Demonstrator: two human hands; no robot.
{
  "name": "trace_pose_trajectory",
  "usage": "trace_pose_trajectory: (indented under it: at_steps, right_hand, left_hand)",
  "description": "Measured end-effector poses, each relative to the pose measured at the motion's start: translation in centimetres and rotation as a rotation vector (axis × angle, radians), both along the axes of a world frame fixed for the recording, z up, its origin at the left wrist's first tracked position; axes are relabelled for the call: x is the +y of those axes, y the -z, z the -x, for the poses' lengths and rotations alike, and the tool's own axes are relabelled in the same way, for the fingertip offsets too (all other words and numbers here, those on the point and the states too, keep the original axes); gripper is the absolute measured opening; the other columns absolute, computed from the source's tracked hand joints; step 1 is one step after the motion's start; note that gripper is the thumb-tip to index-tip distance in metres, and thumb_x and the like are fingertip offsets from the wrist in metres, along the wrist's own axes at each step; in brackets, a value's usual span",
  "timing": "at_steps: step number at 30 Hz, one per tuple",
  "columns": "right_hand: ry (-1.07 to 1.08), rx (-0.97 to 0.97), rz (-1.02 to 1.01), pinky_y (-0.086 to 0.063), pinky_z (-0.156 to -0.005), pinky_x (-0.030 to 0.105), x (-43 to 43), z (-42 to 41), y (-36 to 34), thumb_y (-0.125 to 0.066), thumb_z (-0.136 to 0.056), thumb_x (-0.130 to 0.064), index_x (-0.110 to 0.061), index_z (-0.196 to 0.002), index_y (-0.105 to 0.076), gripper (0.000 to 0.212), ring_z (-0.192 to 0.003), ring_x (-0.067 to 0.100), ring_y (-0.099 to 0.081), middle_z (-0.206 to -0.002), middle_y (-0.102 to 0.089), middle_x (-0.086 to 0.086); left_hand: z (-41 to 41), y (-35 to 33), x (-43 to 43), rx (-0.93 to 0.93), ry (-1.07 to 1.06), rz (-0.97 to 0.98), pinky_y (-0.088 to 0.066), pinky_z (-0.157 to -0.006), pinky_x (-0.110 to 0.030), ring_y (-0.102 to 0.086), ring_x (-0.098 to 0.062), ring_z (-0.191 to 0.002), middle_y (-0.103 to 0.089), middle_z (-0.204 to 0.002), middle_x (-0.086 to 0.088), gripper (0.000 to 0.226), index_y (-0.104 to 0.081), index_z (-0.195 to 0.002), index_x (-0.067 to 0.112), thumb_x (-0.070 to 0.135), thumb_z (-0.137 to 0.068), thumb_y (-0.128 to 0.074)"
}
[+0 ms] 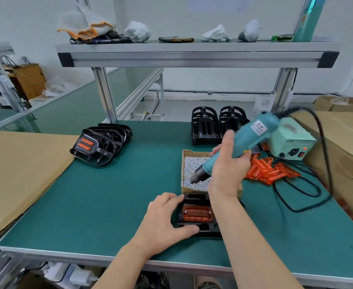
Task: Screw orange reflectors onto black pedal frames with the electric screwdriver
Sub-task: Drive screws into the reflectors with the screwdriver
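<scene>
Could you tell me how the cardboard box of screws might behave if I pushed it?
Probably heavy for its size: the cardboard box is filled with small metal screws. It would likely slide rather than tip, being low and wide. Its open top could spill screws if jolted.

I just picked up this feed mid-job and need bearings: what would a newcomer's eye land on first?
The teal electric screwdriver, gripped in the right hand at centre right, its tip dipped into the cardboard box of screws. Just below, the left hand steadies a black pedal frame with an orange reflector seated in it; a bright pile of loose reflectors lies to the right of the box.
</scene>
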State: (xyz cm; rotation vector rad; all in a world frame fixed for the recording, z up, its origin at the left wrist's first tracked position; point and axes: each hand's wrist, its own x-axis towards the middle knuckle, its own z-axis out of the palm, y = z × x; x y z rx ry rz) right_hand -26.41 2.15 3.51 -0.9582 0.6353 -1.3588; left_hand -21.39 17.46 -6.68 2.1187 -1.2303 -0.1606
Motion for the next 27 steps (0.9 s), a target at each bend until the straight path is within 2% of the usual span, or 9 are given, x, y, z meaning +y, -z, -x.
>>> trace_pose_trajectory:
  at_steps: [4,7,12,15,17,19,20,23,27]
  right_hand:
    - [-0.029,0.066,-0.468,-0.049,-0.063,0.027,-3.3,-0.7,1.8,-0.055,-0.099,-0.053,-0.015,-0.111,-0.051,0.040,-0.076,0.016,-0.064,-0.090,-0.063,0.000]
    - [-0.118,0.077,-0.655,-0.046,-0.059,0.026,-4.0,-0.9,3.1,-0.052,-0.102,-0.046,-0.019,-0.121,-0.048,0.034,-0.074,0.013,-0.058,-0.091,-0.055,-0.002]
    - [-0.198,0.118,-0.694,-0.048,-0.063,0.025,-3.5,-1.5,3.9,-0.053,-0.104,-0.034,-0.018,-0.125,-0.050,0.027,-0.074,0.013,-0.053,-0.092,-0.049,-0.002]
    - [-0.222,0.034,-0.743,-0.054,-0.077,0.028,-3.7,-1.6,4.5,-0.052,-0.105,-0.022,-0.012,-0.139,-0.047,0.036,-0.080,0.017,-0.058,-0.114,-0.056,0.007]
    - [-0.262,-0.048,-0.742,-0.055,-0.093,0.036,-3.8,-1.2,5.0,-0.049,-0.105,-0.011,0.000,-0.145,-0.041,0.042,-0.102,0.031,-0.063,-0.136,-0.050,0.020]
    - [-0.339,-0.311,-0.920,-0.041,-0.113,0.051,-4.8,-0.6,5.7,-0.045,-0.102,0.001,0.021,-0.140,-0.034,0.044,-0.131,0.053,-0.046,-0.144,-0.039,0.041]
    - [-0.353,-0.314,-0.927,-0.035,-0.117,0.053,-5.1,-0.2,5.8,-0.044,-0.102,0.004,0.024,-0.137,-0.034,0.042,-0.135,0.055,-0.040,-0.142,-0.037,0.045]
    - [-0.371,-0.068,-0.755,-0.044,-0.112,0.042,-4.6,1.8,4.8,-0.047,-0.102,0.003,0.008,-0.133,-0.042,0.032,-0.131,0.041,-0.050,-0.132,-0.048,0.035]
    - [-0.409,-0.052,-0.693,-0.048,-0.107,0.042,-4.5,4.6,4.1,-0.047,-0.101,0.005,0.011,-0.133,-0.045,0.032,-0.124,0.040,-0.056,-0.129,-0.053,0.036]
  left_hand:
    - [0.1,0.0,0.1,-0.016,0.001,-0.008,-0.026,-0.110,-0.024,-0.035,0.002,-0.119,-0.041,-0.125,0.020,0.094,-0.046,-0.143,0.029,0.081,-0.065,-0.056]
    - [0.1,0.0,0.1,-0.028,0.001,-0.016,-0.022,-0.105,-0.017,-0.031,0.006,-0.117,-0.038,-0.125,0.022,0.095,-0.044,-0.144,0.031,0.082,-0.065,-0.054]
    - [-0.1,0.0,0.2,-0.036,0.002,-0.017,-0.020,-0.104,-0.015,-0.033,0.004,-0.119,-0.038,-0.125,0.022,0.095,-0.044,-0.144,0.028,0.081,-0.065,-0.054]
    - [0.0,-0.1,0.1,-0.033,0.010,-0.017,-0.023,-0.106,-0.018,-0.034,0.003,-0.120,-0.040,-0.125,0.020,0.095,-0.045,-0.143,0.028,0.081,-0.065,-0.055]
    - [0.0,0.0,0.0,-0.030,0.009,-0.014,-0.023,-0.107,-0.019,-0.034,0.004,-0.120,-0.041,-0.125,0.020,0.095,-0.046,-0.143,0.028,0.081,-0.065,-0.056]
    - [0.0,0.0,0.0,-0.031,0.006,-0.006,-0.023,-0.106,-0.018,-0.034,0.004,-0.119,-0.041,-0.124,0.021,0.095,-0.047,-0.142,0.028,0.081,-0.065,-0.056]
    - [-0.1,0.1,0.0,-0.033,0.005,-0.004,-0.024,-0.105,-0.018,-0.035,0.005,-0.118,-0.041,-0.123,0.021,0.094,-0.047,-0.142,0.028,0.082,-0.065,-0.056]
    - [-0.1,0.2,0.1,-0.031,0.010,-0.003,-0.027,-0.108,-0.022,-0.037,0.003,-0.119,-0.042,-0.124,0.021,0.095,-0.047,-0.142,0.028,0.083,-0.065,-0.056]
    - [-0.2,0.3,0.1,-0.011,0.002,-0.013,-0.029,-0.109,-0.023,-0.038,-0.001,-0.122,-0.042,-0.125,0.022,0.095,-0.046,-0.143,0.030,0.083,-0.065,-0.057]
